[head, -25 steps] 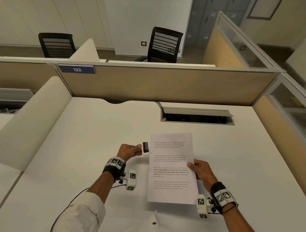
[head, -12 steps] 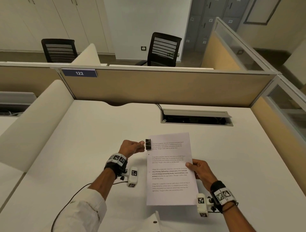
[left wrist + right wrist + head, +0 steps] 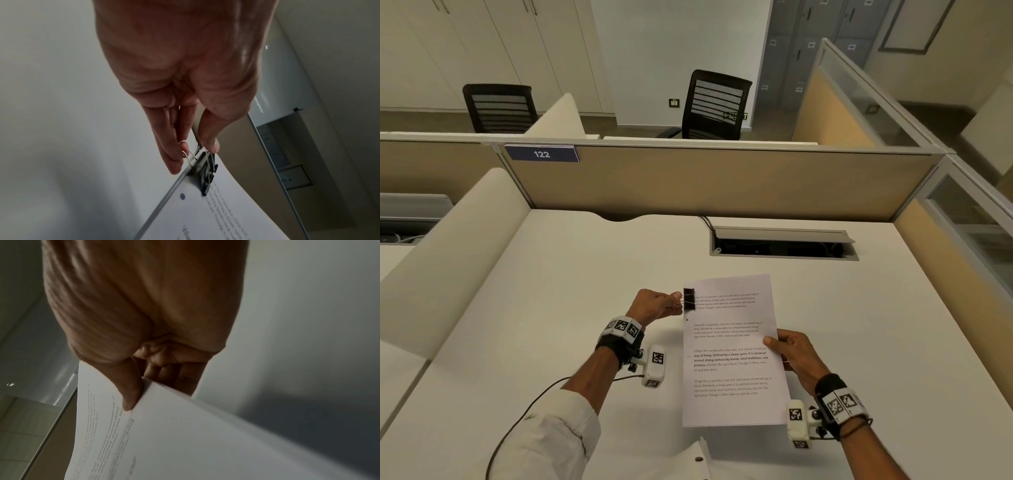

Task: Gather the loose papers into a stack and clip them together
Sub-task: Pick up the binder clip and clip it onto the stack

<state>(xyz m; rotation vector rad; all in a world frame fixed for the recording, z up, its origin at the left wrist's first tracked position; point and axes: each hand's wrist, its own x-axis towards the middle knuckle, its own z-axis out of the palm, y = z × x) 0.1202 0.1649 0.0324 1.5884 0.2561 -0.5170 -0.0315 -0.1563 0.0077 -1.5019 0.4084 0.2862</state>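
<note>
A stack of printed white papers (image 3: 732, 349) is held above the white desk (image 3: 551, 291). My right hand (image 3: 789, 353) pinches its right edge, thumb on top, fingers beneath; the right wrist view shows the thumb on the papers (image 3: 164, 434). A black binder clip (image 3: 689, 299) sits over the stack's upper left edge. My left hand (image 3: 654, 305) pinches the clip's wire handles. In the left wrist view the clip (image 3: 205, 172) straddles the edge of the papers (image 3: 226, 214), thumb and fingers (image 3: 174, 155) on the handles.
An open cable hatch (image 3: 780, 245) lies in the desk behind the papers. A beige partition (image 3: 705, 181) with a "122" label (image 3: 541, 154) closes the far edge, and a cushioned divider (image 3: 441, 253) runs along the left. Two black chairs stand beyond.
My left hand has carried the binder clip rightwards from beside the stack onto its upper left edge. The right hand keeps its hold on the papers.
</note>
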